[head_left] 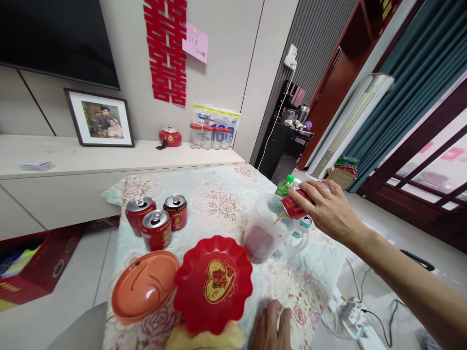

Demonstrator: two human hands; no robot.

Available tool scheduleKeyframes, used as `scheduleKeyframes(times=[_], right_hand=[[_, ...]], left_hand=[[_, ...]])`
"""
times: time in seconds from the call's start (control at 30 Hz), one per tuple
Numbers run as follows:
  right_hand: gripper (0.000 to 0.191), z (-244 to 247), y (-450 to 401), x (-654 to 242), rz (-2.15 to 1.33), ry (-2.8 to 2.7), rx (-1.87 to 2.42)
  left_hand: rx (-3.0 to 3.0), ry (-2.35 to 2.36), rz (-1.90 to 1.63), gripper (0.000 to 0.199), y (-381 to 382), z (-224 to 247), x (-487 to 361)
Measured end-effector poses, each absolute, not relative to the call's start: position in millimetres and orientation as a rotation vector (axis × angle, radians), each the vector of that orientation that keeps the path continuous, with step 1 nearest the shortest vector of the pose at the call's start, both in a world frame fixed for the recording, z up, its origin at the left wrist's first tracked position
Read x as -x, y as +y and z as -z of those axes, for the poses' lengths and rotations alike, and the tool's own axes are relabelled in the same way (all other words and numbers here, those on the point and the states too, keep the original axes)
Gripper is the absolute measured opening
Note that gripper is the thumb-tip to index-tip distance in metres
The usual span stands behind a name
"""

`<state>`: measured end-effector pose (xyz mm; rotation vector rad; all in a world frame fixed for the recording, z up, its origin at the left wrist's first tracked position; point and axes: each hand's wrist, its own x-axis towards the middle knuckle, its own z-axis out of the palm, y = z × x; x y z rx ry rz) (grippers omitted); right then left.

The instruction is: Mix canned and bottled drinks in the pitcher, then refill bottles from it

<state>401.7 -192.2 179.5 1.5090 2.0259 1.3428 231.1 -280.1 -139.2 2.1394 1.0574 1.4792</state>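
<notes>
My right hand (324, 204) is wrapped round a red drink can (295, 204), tilted down to the left over the rim of a translucent plastic pitcher (272, 214). A thin amber stream runs from the can into the pitcher, and reddish-brown liquid shows through its lower wall. At the bottom edge, my left hand (272, 325) lies on the flowered tablecloth (292, 287) with its fingers a little apart, holding nothing. Just left of it are a red scalloped plate (233, 262) with a gold heart and a yellow cloth (204, 338).
Three red cans (156, 233) stand upright at the table's left, tabs on top. Before them lies an orange oval dish or lid (146, 287). Behind the pitcher is a green-capped bottle (286, 184). Lidded jars (206, 137) line the white cabinet; a power strip (353, 316) lies on the floor.
</notes>
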Motion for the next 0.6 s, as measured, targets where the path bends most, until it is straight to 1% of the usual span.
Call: scheduleKeyframes(times=[0.17, 0.37, 0.47, 0.6], right_hand=[[0.043, -181, -191, -398, -1.349, 2.04, -1.462], [0.036, -184, -187, -390, -1.319, 2.096, -1.383], [0.037, -185, -186, -385, -1.293, 2.129, -1.366], [0.04, -187, -185, -378, -1.336, 2.053, -1.448]], left_hand=[[-2.089, 1.064, -1.498, 0.038, -281, 135, -234], [-2.105, 1.06, -1.479, 0.031, -282, 141, -234], [-2.161, 1.066, -1.416, 0.029, -284, 148, -236], [-2.268, 1.068, -1.297, 0.036, -283, 147, -229]])
